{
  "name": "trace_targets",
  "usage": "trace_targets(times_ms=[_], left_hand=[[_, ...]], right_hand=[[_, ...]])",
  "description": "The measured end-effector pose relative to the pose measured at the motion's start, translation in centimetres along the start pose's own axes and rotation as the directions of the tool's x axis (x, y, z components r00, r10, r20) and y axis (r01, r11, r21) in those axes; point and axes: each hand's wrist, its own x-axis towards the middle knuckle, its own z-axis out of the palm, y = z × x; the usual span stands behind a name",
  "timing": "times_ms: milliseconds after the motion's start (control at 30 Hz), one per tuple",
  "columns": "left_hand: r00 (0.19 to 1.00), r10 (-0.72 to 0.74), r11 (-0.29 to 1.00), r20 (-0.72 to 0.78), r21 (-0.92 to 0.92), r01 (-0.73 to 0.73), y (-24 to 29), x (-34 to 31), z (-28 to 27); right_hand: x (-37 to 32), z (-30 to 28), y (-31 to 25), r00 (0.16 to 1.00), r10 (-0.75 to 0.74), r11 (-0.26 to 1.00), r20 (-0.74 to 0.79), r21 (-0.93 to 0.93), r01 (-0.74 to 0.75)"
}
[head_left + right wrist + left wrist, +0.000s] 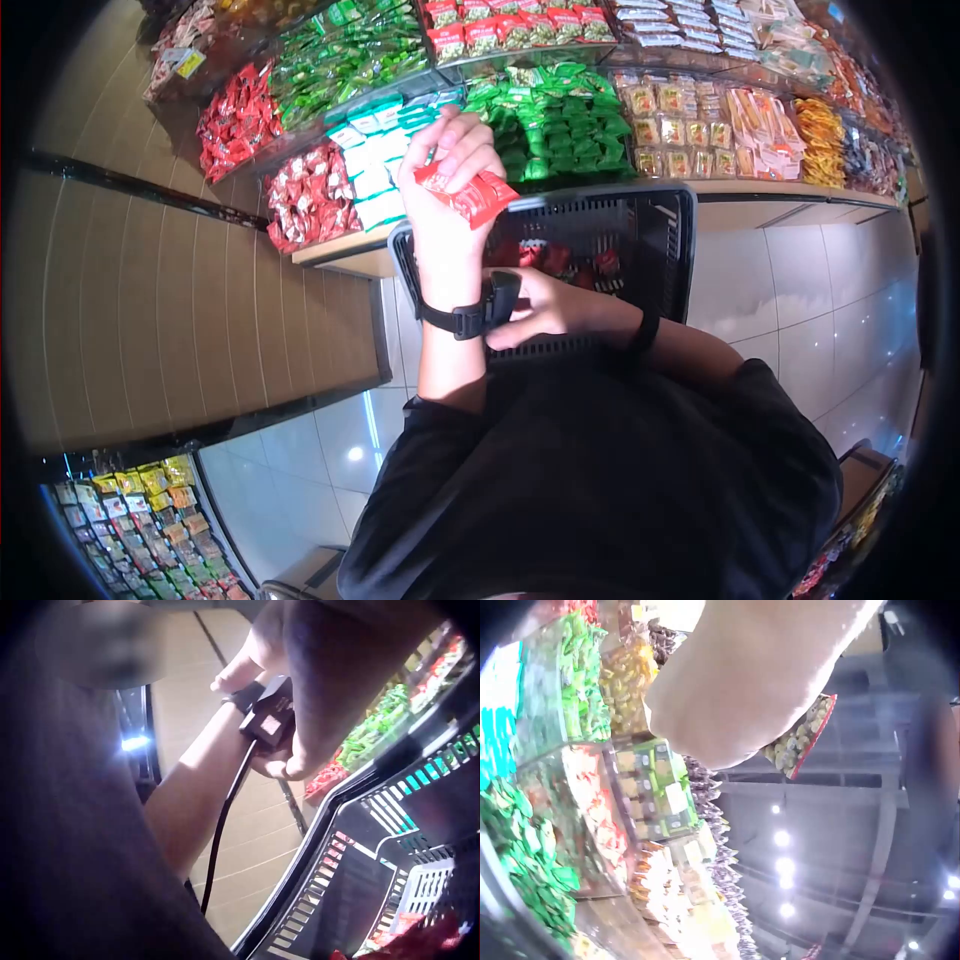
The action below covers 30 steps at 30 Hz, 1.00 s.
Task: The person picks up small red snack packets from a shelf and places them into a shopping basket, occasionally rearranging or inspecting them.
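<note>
In the head view my left hand (452, 165) is raised over the basket's left end with its fingers curled round a red packet (478, 197). The left wrist view shows part of a packet (802, 741) with a red edge, sticking out past the hand. My right hand (530, 308) grips the black device (500, 298) strapped on my left wrist; in the right wrist view the thumb and fingers of that hand (274, 697) lie on either side of the device (268, 720). Below is the dark basket (685, 240), holding red packets (545, 258).
Shelves of packets run along the far side, with green packets (560, 125) behind the basket and red ones (308, 195) to the left. A brown panelled surface (200, 310) stands at left. Tiled floor (800, 270) lies at right. Another rack (150, 520) is at lower left.
</note>
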Motion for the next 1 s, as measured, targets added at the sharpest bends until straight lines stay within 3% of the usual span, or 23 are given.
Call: trace_targets(times_ms=[33, 67, 100, 167, 233, 300, 333, 433, 467, 500, 533, 600, 633, 700, 733, 767, 833, 900, 967, 1000], left_hand=[[0.999, 0.054, 0.995, -0.006, 0.09, -0.053, 0.6, -0.4, -0.2], [0.982, 0.189, 0.924, -0.005, 0.34, -0.176, 1.5, -0.7, -0.7], [0.935, 0.355, 0.751, 0.004, 0.594, -0.288, 1.6, -1.2, -0.7], [0.777, 0.61, 0.211, 0.155, 0.913, -0.348, 1.4, -1.6, -1.5], [0.722, 0.609, -0.166, 0.328, 0.943, -0.288, 1.4, -2.2, -2.3], [0.689, 0.56, -0.523, 0.46, 0.841, -0.137, 1.3, -3.0, -2.6], [0.676, 0.514, -0.588, 0.529, 0.79, -0.171, 1.7, -3.1, -3.4], [0.672, 0.502, -0.636, 0.545, 0.759, -0.141, 2.4, -3.9, -4.8], [0.676, 0.491, -0.653, 0.549, 0.746, -0.131, 2.6, -4.3, -5.2], [0.696, 0.495, -0.642, 0.52, 0.759, -0.111, 2.6, -4.9, -5.2], [0.716, 0.481, -0.646, 0.506, 0.757, -0.101, 2.7, -5.6, -5.3], [0.739, 0.474, -0.643, 0.479, 0.761, -0.081, 3.5, -7.3, -5.8], [0.728, 0.538, -0.593, 0.425, 0.805, -0.031, 3.4, -8.6, -5.0], [0.697, 0.672, -0.371, 0.25, 0.928, 0.025, 4.9, -11.3, -5.4], [0.663, 0.744, -0.204, 0.085, 0.973, 0.104, 5.3, -12.7, -5.5], [0.658, 0.752, -0.129, 0.041, 0.988, 0.085, 6.1, -14.1, -7.0], [0.651, 0.735, 0.17, -0.19, 0.981, 0.093, 5.6, -16.2, -8.6], [0.653, 0.647, 0.411, -0.394, 0.902, 0.136, 4.4, -18.1, -10.4], [0.634, 0.579, 0.511, -0.513, 0.834, 0.207, 3.0, -19.9, -12.2], [0.634, 0.534, 0.543, -0.559, 0.802, 0.249, 2.4, -20.9, -12.9]], right_hand=[[0.4, 0.5, 0.3, 0.996, 0.036, 0.999, -0.077, 0.035, -0.034], [0.7, 0.7, 0.9, 0.996, 0.012, 1.0, -0.089, 0.018, -0.01], [1.0, 0.7, 1.5, 0.995, -0.014, 1.0, -0.1, -0.002, 0.014], [1.3, 1.0, 2.1, 0.994, 0.018, 1.0, -0.106, 0.018, -0.016], [1.6, 1.1, 2.6, 0.997, 0.026, 0.999, -0.069, 0.025, -0.025], [1.6, 1.0, 3.3, 0.996, 0.048, 0.999, -0.073, 0.021, -0.046], [1.7, 0.9, 3.8, 0.997, 0.051, 0.998, -0.061, 0.022, -0.05], [1.7, 0.4, 3.9, 0.99, 0.137, 0.99, -0.025, -0.039, -0.138], [1.5, 0.2, 3.8, 0.983, 0.181, 0.983, 0.004, 0.039, -0.181], [1.4, -0.1, 3.8, 0.975, 0.221, 0.968, 0.036, 0.113, -0.224], [1.3, -1.4, 3.9, 0.962, 0.26, 0.964, 0.088, 0.028, -0.263], [0.8, -5.8, 7.2, 0.975, 0.223, 0.894, -0.026, -0.393, -0.215], [0.5, -8.3, 8.4, 0.98, 0.19, 0.782, -0.062, -0.594, -0.189], [-0.3, -11.9, 11.6, 0.919, 0.194, 0.514, -0.344, -0.762, -0.394], [-0.5, -14.7, 15.9, 0.937, 0.089, 0.415, -0.337, -0.843, -0.343], [-0.3, -14.2, 16.3, 0.937, 0.094, 0.41, -0.338, -0.844, -0.346], [1.3, -12.5, 16.9, 0.844, 0.253, 0.017, -0.473, -0.87, -0.493], [1.9, -12.7, 19.0, 0.833, 0.344, 0.075, -0.433, -0.872, -0.484], [3.1, -11.1, 19.2, 0.751, 0.451, 0.067, -0.483, -0.82, -0.568], [3.1, -10.9, 20.1, 0.753, 0.442, 0.061, -0.487, -0.821, -0.567]])
